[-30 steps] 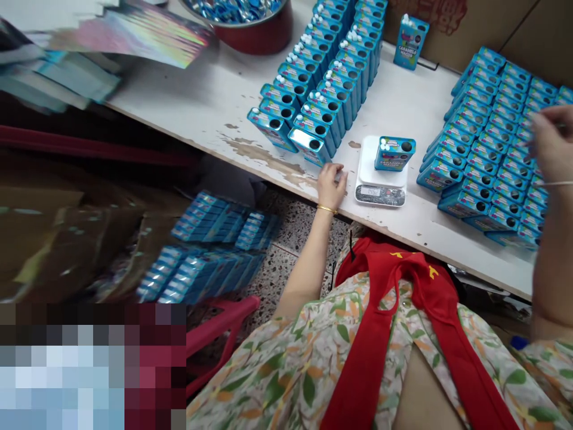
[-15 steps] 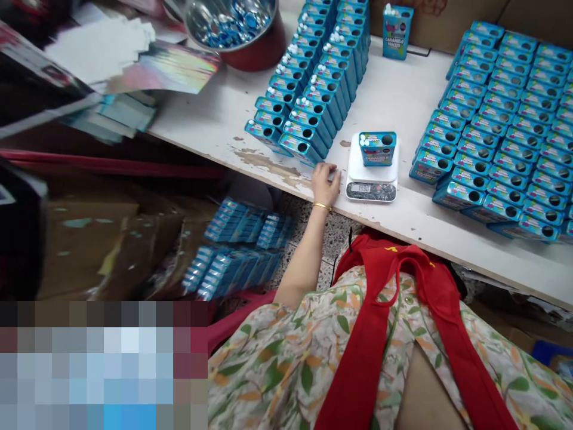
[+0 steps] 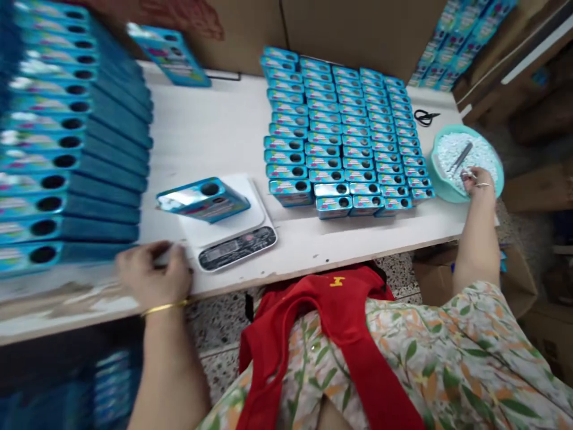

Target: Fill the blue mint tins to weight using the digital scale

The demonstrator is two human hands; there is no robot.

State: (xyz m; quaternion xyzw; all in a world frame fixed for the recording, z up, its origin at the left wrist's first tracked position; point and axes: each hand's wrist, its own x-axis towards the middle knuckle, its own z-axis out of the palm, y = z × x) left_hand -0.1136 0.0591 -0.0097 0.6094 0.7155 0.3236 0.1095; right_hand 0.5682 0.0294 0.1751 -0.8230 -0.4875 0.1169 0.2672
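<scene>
My left hand [image 3: 154, 272] rests at the table's front edge, fingers bent and thumb apart, with nothing plainly held. It lies between a row of blue candy tins [image 3: 107, 197] and a white digital scale [image 3: 237, 242]. One blue candy tin [image 3: 201, 200], with a dark round hole in its top, stands on the scale; its display is too blurred to read. At the far right, my right hand [image 3: 480, 179] is in a turquoise bowl [image 3: 441, 182] of small white candies [image 3: 486, 152]. Its fingertips are bunched together with white candies at them. Tweezers [image 3: 462, 156] lie on the candies.
Several columns of blue tins [image 3: 326, 140] stand mid-table, holes facing up. A single tin [image 3: 172, 57] stands near the cardboard [image 3: 349, 30] at the back. Black scissors [image 3: 425, 116] lie behind the bowl. More blue packs [image 3: 461, 45] are stacked at the back right.
My view has swung right, bringing the bowl and scissors into sight. My right hand, out of view before, now shows in the bowl. My left hand stays beside the scale.
</scene>
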